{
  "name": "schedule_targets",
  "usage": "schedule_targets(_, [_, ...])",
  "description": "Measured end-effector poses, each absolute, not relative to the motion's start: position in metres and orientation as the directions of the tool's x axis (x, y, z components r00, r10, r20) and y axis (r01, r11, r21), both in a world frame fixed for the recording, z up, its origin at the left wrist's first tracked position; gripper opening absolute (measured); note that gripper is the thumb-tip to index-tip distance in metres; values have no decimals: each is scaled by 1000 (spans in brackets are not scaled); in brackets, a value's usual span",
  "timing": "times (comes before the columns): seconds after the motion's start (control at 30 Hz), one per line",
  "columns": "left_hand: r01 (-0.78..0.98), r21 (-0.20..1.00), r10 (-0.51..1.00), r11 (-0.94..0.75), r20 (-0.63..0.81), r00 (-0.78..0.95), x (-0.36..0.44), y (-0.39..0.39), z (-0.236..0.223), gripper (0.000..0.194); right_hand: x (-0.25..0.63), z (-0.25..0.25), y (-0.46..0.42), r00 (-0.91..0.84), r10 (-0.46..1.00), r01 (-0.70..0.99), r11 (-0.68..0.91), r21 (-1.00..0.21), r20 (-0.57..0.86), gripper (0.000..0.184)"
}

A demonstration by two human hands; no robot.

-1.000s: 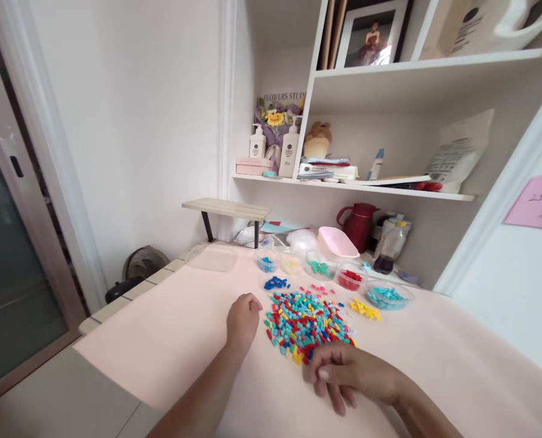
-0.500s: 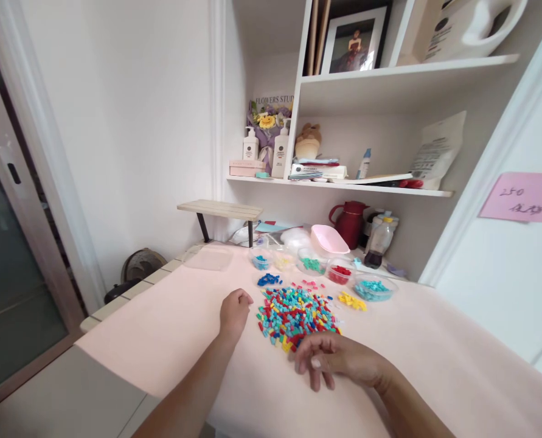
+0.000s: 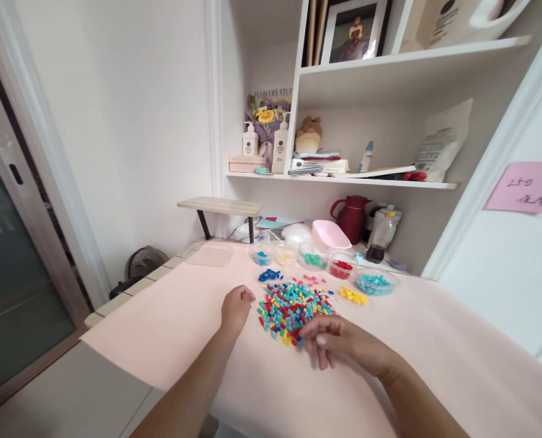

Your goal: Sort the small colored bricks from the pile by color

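Observation:
A mixed pile of small colourful plastic pieces (image 3: 293,307) lies on the pink table cover (image 3: 271,389). Beside its left edge rests my left hand (image 3: 237,309), fingers curled closed; whatever they may hold is hidden. My right hand (image 3: 343,344) hovers over the pile's near right edge, fingers loosely bent and apart, with nothing visible in them. Behind the pile are a small dark blue heap (image 3: 271,275), scattered pink pieces (image 3: 311,280) and a yellow heap (image 3: 353,295).
Clear tubs hold blue (image 3: 262,258), green (image 3: 314,260), red (image 3: 342,269) and turquoise pieces (image 3: 375,283). Further back are a pink basin (image 3: 332,236), a red jug (image 3: 353,219) and a bottle (image 3: 382,236). A small wooden stand (image 3: 220,206) and a clear lid (image 3: 209,254) are at the left.
My right hand has moved slightly away from me, closer over the pile's near edge. My left hand stays closed beside the pile. The camera view has shifted slightly.

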State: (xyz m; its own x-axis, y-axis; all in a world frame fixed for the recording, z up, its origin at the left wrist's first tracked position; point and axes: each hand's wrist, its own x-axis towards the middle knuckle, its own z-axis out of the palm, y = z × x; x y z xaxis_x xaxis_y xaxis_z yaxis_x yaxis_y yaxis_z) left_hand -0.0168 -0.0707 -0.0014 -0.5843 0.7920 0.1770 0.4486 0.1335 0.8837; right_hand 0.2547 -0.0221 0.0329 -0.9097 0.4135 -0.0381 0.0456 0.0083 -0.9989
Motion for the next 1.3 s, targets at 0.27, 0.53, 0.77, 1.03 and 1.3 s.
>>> schedule_targets(0.27, [456,878,803,142,167,-573,-16,-72,0,24,286,38,18,-230,958,-316,93,-944,172,36])
schedule_targets(0.53, [471,872,806,132,183,-564,-16,-73,1,23,291,32,22,-129,968,376,249,-893,215,30])
schedule_targets(0.77, [477,869,808,131,185,-559,-18,-70,-2,25,287,19,29,-283,945,663,316,-678,164,27])
schedule_targets(1.03, [483,866,809,129,189,-556,-17,-71,-1,23,282,5,30,-353,918,766,395,-507,182,33])
schedule_targets(1.3, [498,856,809,139,192,-555,-16,-73,3,23,281,10,30,-404,898,714,428,-554,175,26])
